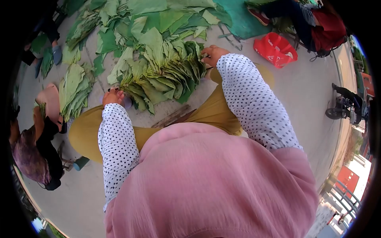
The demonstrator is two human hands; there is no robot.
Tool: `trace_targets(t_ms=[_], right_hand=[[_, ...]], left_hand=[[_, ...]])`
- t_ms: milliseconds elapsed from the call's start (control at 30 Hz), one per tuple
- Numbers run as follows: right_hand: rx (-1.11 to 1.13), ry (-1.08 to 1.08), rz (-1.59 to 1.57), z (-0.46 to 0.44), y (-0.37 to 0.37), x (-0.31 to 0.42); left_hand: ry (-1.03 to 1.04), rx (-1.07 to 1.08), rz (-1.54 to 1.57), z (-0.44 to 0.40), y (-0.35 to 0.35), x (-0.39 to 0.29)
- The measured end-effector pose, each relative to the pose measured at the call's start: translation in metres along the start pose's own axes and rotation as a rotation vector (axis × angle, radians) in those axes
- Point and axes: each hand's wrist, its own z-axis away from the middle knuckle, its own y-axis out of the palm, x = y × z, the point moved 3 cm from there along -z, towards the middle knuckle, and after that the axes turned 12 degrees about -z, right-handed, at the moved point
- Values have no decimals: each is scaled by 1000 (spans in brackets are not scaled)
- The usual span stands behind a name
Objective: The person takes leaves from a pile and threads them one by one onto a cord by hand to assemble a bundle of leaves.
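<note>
Row of overlapping green leaves [158,77], seen from above, spans the gap btwn L hand [113,96] and R hand [214,54]. R hand: fingers curled, tips at the row's R end; whether they pinch a leaf or sth. else can't be told. L hand: fingers part-bent, just beside the L end; grip likewise unclear. Loose leaves [154,20] lie on the floor [303,107] beyond both hands; a separate leaf pile [75,89] lies to the L of L hand; a red bag [279,57] sits to the R of R hand. Handling (judged): tension btwn hands best light & even, w/ both ends level, so the row neither sags nor bunches; pressure belongs at the ends, not on the blades, which prob. tear or crease easily.
</note>
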Motion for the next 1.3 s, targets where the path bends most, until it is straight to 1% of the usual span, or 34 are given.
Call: trace_targets(t_ms=[100,233,433,500,600,700,900,1033,1100,1233,1300], right_hand=[[8,42,14,7,-5,5],[21,41,0,6,-4,6],[59,149,35,12,-9,17],[-88,114,32,9,-5,12],[-109,167,94,5,-3,5],[-112,143,119,9,-5,4],[-60,168,182,14,-7,13],[-84,186,173,13,-9,19],[-10,244,166,11,-11,21],[-41,287,199,8,-10,20],[2,341,174,7,-12,21]], left_hand=[[-10,-16,26,-2,0,2],[11,-14,20,-5,-3,2],[9,-30,3,-4,-2,1],[11,-30,-5,-4,-1,1],[20,-65,-29,-4,-2,1],[25,-33,-28,-2,-2,0],[14,-35,-18,0,-2,-2],[9,-31,-5,2,0,-3],[-3,-43,-3,2,0,-2],[9,-20,-16,4,0,-2],[15,-20,-20,4,-1,-2]])
